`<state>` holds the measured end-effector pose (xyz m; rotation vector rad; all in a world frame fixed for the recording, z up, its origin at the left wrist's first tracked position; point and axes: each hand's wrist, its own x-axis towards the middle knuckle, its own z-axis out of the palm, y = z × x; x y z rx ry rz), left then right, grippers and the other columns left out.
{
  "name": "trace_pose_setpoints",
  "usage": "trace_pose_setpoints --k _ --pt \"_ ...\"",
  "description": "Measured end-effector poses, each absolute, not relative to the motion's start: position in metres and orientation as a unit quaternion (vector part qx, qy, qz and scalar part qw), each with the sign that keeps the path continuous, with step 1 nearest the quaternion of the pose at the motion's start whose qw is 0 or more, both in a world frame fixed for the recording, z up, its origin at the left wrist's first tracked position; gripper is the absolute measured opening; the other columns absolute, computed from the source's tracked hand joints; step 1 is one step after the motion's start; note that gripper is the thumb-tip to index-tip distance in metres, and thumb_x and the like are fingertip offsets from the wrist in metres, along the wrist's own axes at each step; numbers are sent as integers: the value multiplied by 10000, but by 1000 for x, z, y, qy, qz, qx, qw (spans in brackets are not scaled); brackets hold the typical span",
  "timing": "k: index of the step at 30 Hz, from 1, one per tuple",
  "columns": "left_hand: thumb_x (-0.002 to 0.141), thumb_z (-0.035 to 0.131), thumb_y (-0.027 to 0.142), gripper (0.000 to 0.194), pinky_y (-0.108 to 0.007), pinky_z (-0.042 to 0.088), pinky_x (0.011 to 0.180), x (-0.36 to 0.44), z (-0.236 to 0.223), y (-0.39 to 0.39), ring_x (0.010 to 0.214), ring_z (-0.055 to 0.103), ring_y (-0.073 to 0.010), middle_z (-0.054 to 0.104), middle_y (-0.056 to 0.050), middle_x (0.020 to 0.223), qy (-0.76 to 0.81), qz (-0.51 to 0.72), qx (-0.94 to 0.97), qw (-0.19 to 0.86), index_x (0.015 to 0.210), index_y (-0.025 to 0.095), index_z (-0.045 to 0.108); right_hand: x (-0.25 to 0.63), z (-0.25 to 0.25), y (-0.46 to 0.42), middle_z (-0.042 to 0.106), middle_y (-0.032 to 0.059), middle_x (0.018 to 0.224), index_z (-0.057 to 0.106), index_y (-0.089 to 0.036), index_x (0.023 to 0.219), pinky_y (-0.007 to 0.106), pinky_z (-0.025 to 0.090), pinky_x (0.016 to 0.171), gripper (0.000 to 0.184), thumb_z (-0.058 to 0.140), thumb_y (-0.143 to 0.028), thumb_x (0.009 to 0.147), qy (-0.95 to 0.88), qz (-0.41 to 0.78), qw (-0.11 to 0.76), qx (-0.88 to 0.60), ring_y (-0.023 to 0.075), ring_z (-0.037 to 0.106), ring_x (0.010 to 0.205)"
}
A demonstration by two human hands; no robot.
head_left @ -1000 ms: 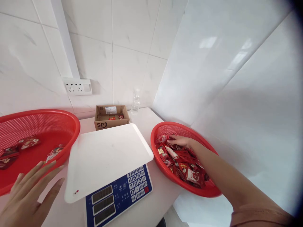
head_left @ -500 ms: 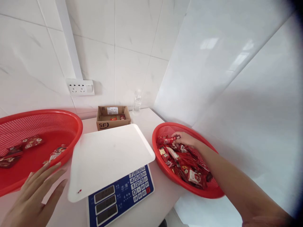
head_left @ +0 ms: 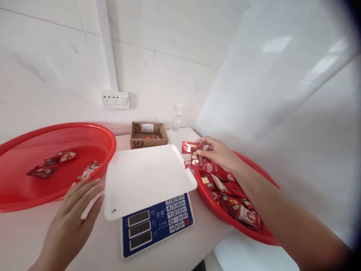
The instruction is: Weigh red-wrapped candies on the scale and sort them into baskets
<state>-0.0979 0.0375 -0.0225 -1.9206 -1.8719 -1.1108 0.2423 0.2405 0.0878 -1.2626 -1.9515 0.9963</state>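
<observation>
Pinched between the fingers of my right hand (head_left: 218,150) are several red snack packets (head_left: 195,152), raised just above the near-left rim of the right red basket (head_left: 208,201). That basket holds many more red packets (head_left: 229,188). My left hand (head_left: 75,214) is empty, its fingers spread, at the front rim of the left red basket (head_left: 108,150). A few packets (head_left: 45,171) lie on that basket's floor. Between the baskets stands a digital scale (head_left: 158,218) with a bare white pan (head_left: 146,177), apart from a tiny dark red mark near its front left corner.
Behind the scale, an open cardboard box (head_left: 149,143) has a few red packets inside. A clear plastic bottle (head_left: 175,119) stands by the wall. A socket panel (head_left: 115,100) is fixed to the tiled wall. All rest on a white table (head_left: 93,248).
My right hand has come up out of the right basket and moved toward the scale with packets in it. The view has shifted, and my left hand stays spread near the left basket.
</observation>
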Motion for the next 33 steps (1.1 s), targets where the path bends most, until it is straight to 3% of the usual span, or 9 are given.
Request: trace_pose_setpoints --k 5,12,14,16,18,21,24,28,33 --pt "887 486 166 239 -485 368 1075 -86 -5 33 1231 487 -257 602 -92 1166 -623 -359 -676 160 1110 239 528 172 74 219 631 -32 775 571 -222 1016 252 524 617 261 579 -129 772 -755 488 212 -383 107 609 652" --pt "887 497 176 233 -512 343 1090 -92 -6 24 1218 504 -261 608 -91 1172 -638 -354 -668 145 1109 224 548 147 57 230 570 63 1062 490 -196 1209 249 516 556 404 504 -102 816 -784 470 151 -376 65 579 580" --pt "888 501 194 233 -509 364 1077 -93 -7 25 1219 504 -266 614 -89 1169 -633 -357 -670 148 1112 225 553 150 58 231 573 85 1129 442 -216 1274 281 543 644 460 497 -115 829 -810 436 125 -373 99 620 687" --pt "888 505 206 232 -496 391 1058 -93 -8 29 1223 500 -271 622 -93 1162 -622 -358 -680 153 1113 214 561 154 57 230 578 87 1197 419 -245 1305 336 536 822 507 495 -100 825 -838 395 108 -360 151 636 912" --pt "892 503 215 239 -484 403 1049 -91 -7 36 1237 487 -270 620 -97 1172 -610 -350 -695 148 1124 207 561 158 56 229 550 83 1281 395 -265 1331 384 484 949 545 478 -82 824 -856 360 111 -354 183 577 1111" --pt "917 472 290 282 -484 406 1043 -86 0 51 1290 429 -273 578 -98 1256 -613 -312 -717 115 1181 218 539 163 57 224 445 85 1408 354 -261 1374 426 443 1011 563 465 -111 842 -878 286 135 -359 207 467 1263" --pt "926 404 454 436 -498 408 1032 -82 11 70 1361 325 -295 437 -107 1423 -645 -240 -724 43 1295 228 460 173 68 209 400 70 1452 367 -253 1388 441 382 1073 532 474 -191 870 -908 211 115 -342 217 402 1319" --pt "913 333 561 624 -513 292 1095 -78 20 104 1411 188 -309 271 -151 1514 -670 -124 -732 -14 1413 188 316 194 87 171 428 39 1444 422 -309 1372 453 383 1071 477 460 -256 899 -930 171 36 -323 242 431 1303" --pt "914 318 556 649 -551 237 1085 -73 17 143 1357 282 -359 380 -204 1419 -674 -64 -735 -31 1408 135 323 220 80 126 485 14 1407 443 -341 1366 433 445 1025 437 436 -361 929 -927 197 -8 -320 236 477 1268"
